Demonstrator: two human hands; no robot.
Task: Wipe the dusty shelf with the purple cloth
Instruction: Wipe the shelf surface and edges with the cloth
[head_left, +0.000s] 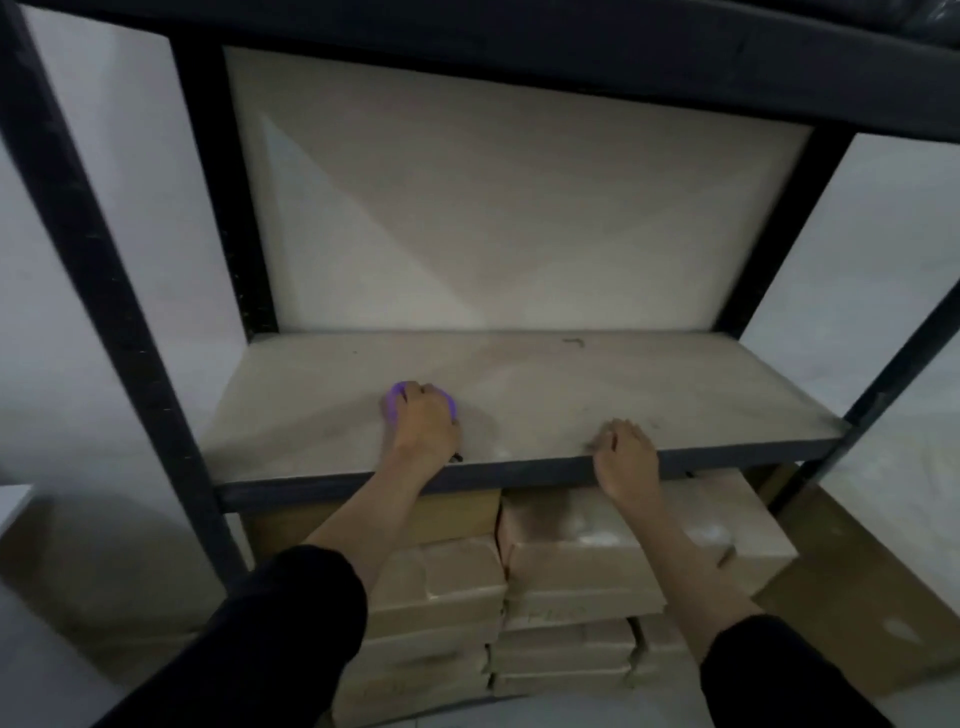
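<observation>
The dusty beige shelf board sits in a black metal rack at about waist height. The purple cloth lies bunched on the board left of centre, mostly hidden under my left hand, whose curled fingers grip it and press it onto the board. Only purple edges show at the hand's left and right sides. My right hand rests on the shelf's front edge to the right, with fingers curled over the dark rim and holding no object.
Black rack posts stand at both sides, and an upper shelf beam runs overhead. Stacked brown cardboard boxes fill the space below the board. A small dark mark lies near the board's back edge. Pale walls surround the rack.
</observation>
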